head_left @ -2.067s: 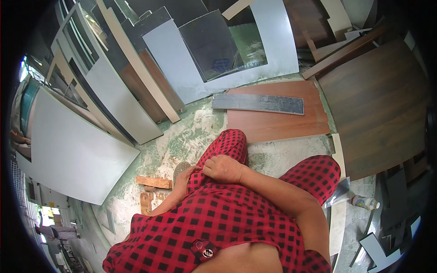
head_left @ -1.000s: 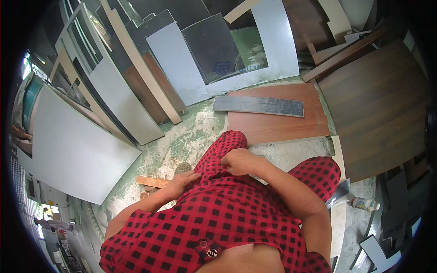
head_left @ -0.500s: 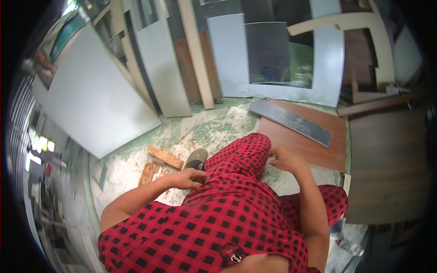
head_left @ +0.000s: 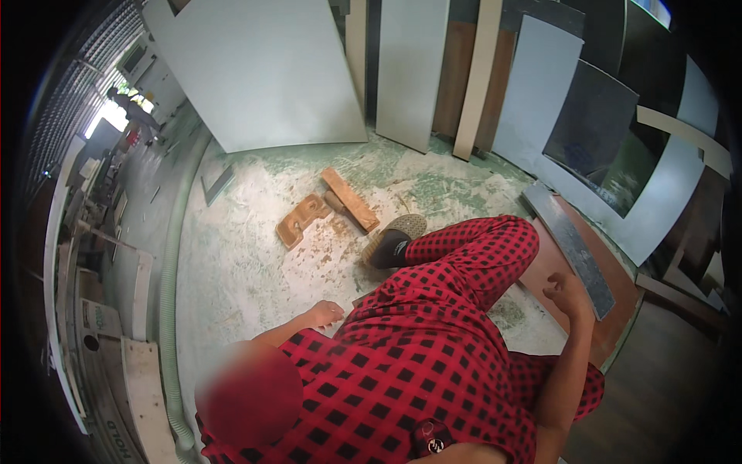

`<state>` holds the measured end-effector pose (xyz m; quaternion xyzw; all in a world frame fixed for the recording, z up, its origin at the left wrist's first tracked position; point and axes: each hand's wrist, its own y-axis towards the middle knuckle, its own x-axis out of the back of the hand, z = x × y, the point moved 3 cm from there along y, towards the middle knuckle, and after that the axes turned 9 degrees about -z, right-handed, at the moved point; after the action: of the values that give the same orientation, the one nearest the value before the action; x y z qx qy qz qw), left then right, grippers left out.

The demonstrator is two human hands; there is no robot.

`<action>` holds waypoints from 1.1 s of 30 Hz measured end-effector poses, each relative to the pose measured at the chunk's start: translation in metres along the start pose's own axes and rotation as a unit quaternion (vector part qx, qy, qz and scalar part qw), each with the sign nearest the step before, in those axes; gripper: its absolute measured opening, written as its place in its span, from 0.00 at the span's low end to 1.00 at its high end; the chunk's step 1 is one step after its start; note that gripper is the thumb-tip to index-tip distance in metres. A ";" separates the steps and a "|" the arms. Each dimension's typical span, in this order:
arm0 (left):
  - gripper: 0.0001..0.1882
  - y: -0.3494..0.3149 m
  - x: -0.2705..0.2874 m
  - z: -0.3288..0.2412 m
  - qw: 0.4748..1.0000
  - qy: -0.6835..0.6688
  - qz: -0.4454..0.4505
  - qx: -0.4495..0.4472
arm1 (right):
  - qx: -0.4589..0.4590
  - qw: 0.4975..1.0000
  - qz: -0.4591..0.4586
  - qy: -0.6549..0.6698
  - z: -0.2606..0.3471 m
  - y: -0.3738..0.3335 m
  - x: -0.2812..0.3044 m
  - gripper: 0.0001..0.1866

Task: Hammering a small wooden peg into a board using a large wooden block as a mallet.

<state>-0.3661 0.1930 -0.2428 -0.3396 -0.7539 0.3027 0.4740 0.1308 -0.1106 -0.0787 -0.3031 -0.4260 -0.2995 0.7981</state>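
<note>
Left of centre in the frame, a notched wooden block (head_left: 294, 224) lay on the floor (head_left: 247, 255). Just below, your left hand (head_left: 323, 313) hung beside the checked trousers (head_left: 464, 263) at centre; whether its grip was spread could not be told. Rightward, your right hand (head_left: 569, 295) had moved outward from them, its empty grip loosely spread before the reddish board (head_left: 545, 259) and grey strip (head_left: 568, 246), apparently leaving the trousers unheld.

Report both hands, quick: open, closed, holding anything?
Left hand: loosely open, nothing visible in it.
Right hand: open, loosely curled, nothing visible in it.
</note>
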 end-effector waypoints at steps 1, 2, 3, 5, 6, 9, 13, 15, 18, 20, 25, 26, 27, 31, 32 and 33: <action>0.17 0.002 0.000 0.008 1.000 0.019 -0.004 0.005 | 0.003 1.000 0.003 -0.001 -0.003 0.004 -0.002 0.20; 0.18 0.005 0.001 0.013 0.999 0.040 -0.007 0.008 | 0.003 1.000 0.001 -0.006 -0.006 0.007 -0.004 0.21; 0.18 0.007 0.002 0.011 0.999 0.041 -0.006 0.007 | 0.001 1.000 -0.002 -0.010 -0.006 0.008 -0.005 0.21; 0.16 0.013 0.009 0.000 0.998 0.031 -0.054 -0.007 | -0.005 1.000 -0.010 0.003 -0.006 0.010 -0.005 0.21; 0.16 0.022 0.012 -0.008 0.998 0.036 -0.052 -0.010 | -0.006 1.000 -0.017 0.018 -0.005 0.012 -0.003 0.21; 0.13 0.061 0.026 -0.042 0.995 -0.031 -0.092 -0.033 | -0.026 0.999 -0.023 0.012 -0.008 0.018 0.001 0.21; 0.10 0.114 0.046 -0.097 0.989 -0.090 -0.101 -0.056 | -0.055 0.997 -0.047 0.010 -0.004 0.005 0.011 0.21; 0.11 0.137 0.055 -0.122 0.982 -0.144 -0.106 -0.059 | -0.073 0.996 -0.048 -0.003 -0.018 0.003 0.006 0.20; 0.14 0.179 0.065 -0.124 0.963 -0.246 -0.108 -0.002 | -0.098 0.995 -0.021 -0.015 -0.012 0.005 0.002 0.20; 0.20 0.196 0.053 -0.141 0.959 -0.258 -0.113 0.010 | -0.119 0.992 -0.031 0.001 -0.044 0.004 -0.019 0.20; 0.36 0.226 0.058 -0.145 0.949 -0.221 -0.195 0.108 | -0.169 0.984 0.004 0.057 -0.056 0.001 -0.056 0.20; 0.40 0.229 0.060 -0.149 0.950 -0.209 -0.213 0.089 | -0.157 0.984 0.002 0.087 -0.069 -0.003 -0.069 0.20; 0.41 0.231 0.063 -0.150 0.946 -0.203 -0.223 0.122 | -0.152 0.985 0.012 0.078 -0.073 -0.005 -0.077 0.20; 0.40 0.205 0.068 -0.189 0.938 -0.166 -0.269 0.141 | -0.211 0.974 0.073 0.047 -0.081 -0.028 -0.094 0.22; 0.37 0.199 0.070 -0.195 0.933 -0.162 -0.277 0.164 | -0.225 0.970 0.088 0.038 -0.077 -0.031 -0.094 0.22; 0.35 0.199 0.072 -0.197 0.927 -0.156 -0.285 0.186 | -0.226 0.969 0.091 0.031 -0.077 -0.031 -0.095 0.22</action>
<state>-0.1632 0.3934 -0.2884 0.0355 -0.8135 0.3389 0.4713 0.1029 -0.1670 -0.1880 -0.5040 -0.2930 -0.3229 0.7456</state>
